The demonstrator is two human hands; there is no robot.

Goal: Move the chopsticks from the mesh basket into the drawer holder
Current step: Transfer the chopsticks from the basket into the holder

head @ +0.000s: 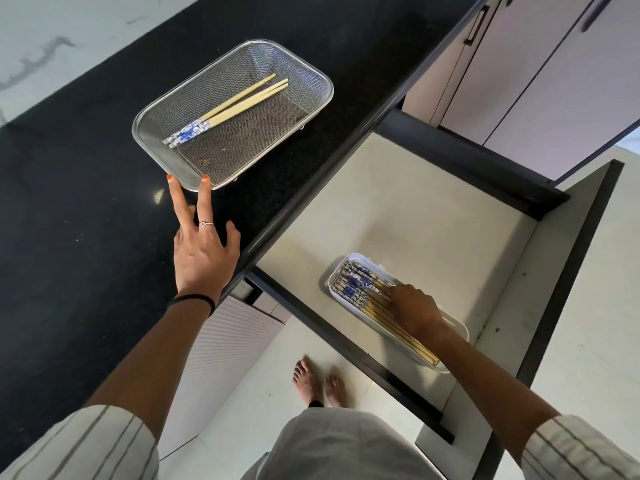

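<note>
Settling: right hand (414, 308) lies low in the open drawer (398, 209), on the chopsticks already laid in the white holder (457, 332); fingers curl down among the sticks, but whether they pinch one or only press cannot be told.
Holder: a long tray near the drawer's front edge, sticks side by side, patterned ends pointing away.
Left hand: the left hand (202, 252) lies on the black table (69, 237), fingers straight and spread, holding nothing; two fingertips touch the near rim of the mesh basket (311, 72).
Chopsticks left: the last chopsticks (228, 107) lie in the basket, beyond the left fingertips and apart from them.
Long axis: slanted, blue-patterned ends toward the near left, plain tips to the far right.
Nearer hand: left, by a wide margin.
Hard to make out: exact count in the basket, three perhaps; right fingertips hidden under the hand.
</note>
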